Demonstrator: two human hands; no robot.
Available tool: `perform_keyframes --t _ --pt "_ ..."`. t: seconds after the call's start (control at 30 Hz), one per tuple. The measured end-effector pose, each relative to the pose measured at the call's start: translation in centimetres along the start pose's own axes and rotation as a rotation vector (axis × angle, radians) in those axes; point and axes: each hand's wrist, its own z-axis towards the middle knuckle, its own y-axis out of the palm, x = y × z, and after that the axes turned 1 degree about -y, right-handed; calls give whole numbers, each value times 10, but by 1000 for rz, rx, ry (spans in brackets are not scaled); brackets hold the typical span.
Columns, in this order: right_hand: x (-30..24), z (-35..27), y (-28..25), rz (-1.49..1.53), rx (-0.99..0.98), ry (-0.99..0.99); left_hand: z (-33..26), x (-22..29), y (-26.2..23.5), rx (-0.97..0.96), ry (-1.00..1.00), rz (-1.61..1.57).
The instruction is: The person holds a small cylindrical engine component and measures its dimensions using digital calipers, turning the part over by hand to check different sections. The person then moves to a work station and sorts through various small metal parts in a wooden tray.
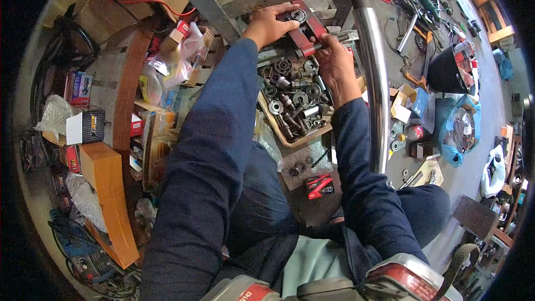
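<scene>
A ring-shaped metal bearing [299,17] is pinched between the thumb and fingers of my left hand [269,27]. The bearing rests against a red metal frame [301,42] at the top centre. My right hand [337,66] is closed, its fingertips gripping the right end of that frame's lower part; exactly what lies under the fingertips is partly hidden. Just below both hands sits a shallow tray [305,142] heaped with greasy bearings, gears, shafts and rings.
A thick chrome bar [372,89] stands close to my right forearm. Nearer me, a red-and-black box [320,186] lies beside bubble wrap [292,161] with small rings. An orange-brown wooden block [108,195] is at left; a blue bag [460,128] and black bucket [447,71] are at right.
</scene>
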Motion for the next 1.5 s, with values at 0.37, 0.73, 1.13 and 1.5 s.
perform_keyframes --t 0.37,0.73,1.13,1.5 --pt "-2 4 -11 -4 -76 35 3 17 6 99 108 211" --pt "-10 1 -6 9 -148 86 6 23 16 110 106 403" --pt "-2 14 -24 48 -112 187 10 22 4 -21 33 289" --pt "2 38 -58 -77 -91 197 -6 9 -22 -190 -34 98"
